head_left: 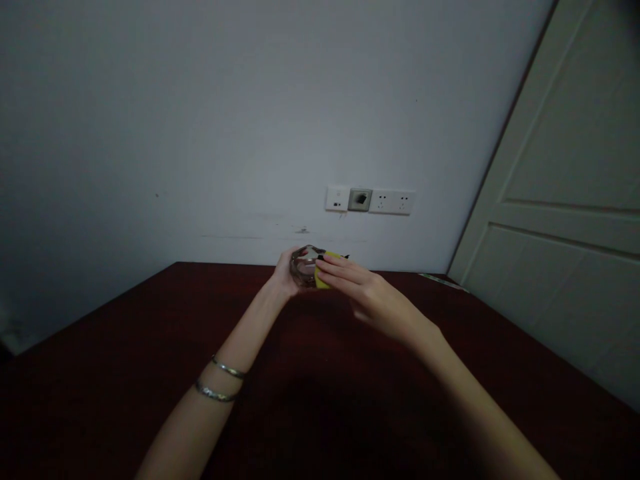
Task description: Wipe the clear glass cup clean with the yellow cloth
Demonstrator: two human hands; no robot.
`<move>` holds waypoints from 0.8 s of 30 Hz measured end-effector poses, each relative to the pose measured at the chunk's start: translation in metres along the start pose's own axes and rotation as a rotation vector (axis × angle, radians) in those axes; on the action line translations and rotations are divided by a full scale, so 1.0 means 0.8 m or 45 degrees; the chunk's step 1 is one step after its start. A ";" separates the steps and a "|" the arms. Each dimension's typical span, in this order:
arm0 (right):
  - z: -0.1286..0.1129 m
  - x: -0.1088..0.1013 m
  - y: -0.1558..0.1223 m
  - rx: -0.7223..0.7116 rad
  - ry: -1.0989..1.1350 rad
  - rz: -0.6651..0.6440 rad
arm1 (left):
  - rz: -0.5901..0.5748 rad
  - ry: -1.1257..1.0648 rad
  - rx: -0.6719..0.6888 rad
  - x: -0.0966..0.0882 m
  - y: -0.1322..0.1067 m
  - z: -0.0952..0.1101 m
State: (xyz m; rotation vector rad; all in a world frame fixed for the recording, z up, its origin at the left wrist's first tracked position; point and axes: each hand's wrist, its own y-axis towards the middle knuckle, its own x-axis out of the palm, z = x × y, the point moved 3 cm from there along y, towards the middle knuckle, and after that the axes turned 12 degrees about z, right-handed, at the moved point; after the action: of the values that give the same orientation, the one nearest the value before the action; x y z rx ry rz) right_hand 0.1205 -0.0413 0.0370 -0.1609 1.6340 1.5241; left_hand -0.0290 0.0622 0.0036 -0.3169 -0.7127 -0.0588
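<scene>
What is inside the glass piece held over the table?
A yellow pad, under the right hand, touches the rim of the glass piece; fingers hide most of its inside.

Fingers of the right hand (367, 297) cover most of the yellow piece (331, 256) and part of the clear round object (303, 265) in the left hand (286, 275); a dark speck (346, 255) beyond them is too small to identify.

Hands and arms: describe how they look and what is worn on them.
Both arms are bare, with no sleeves in view. The left forearm carries two thin silver bangles, set close together. The right forearm wears nothing visible. The left hand and right hand are ungloved; rings, if any, are too small to tell.
</scene>
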 end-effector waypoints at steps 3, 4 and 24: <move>0.006 -0.003 -0.003 0.037 0.032 0.075 | -0.153 0.320 -0.102 -0.002 0.000 -0.006; 0.008 -0.003 -0.004 0.043 0.024 0.111 | -0.234 0.402 -0.118 0.000 0.000 -0.009; 0.013 0.000 -0.007 0.214 0.183 0.076 | 0.005 0.007 0.122 -0.003 0.012 -0.001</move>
State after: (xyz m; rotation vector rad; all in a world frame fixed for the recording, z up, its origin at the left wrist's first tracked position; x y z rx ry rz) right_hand 0.1293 -0.0342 0.0341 -0.1333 1.8879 1.4389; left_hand -0.0290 0.0710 -0.0014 -0.2261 -0.7071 -0.0216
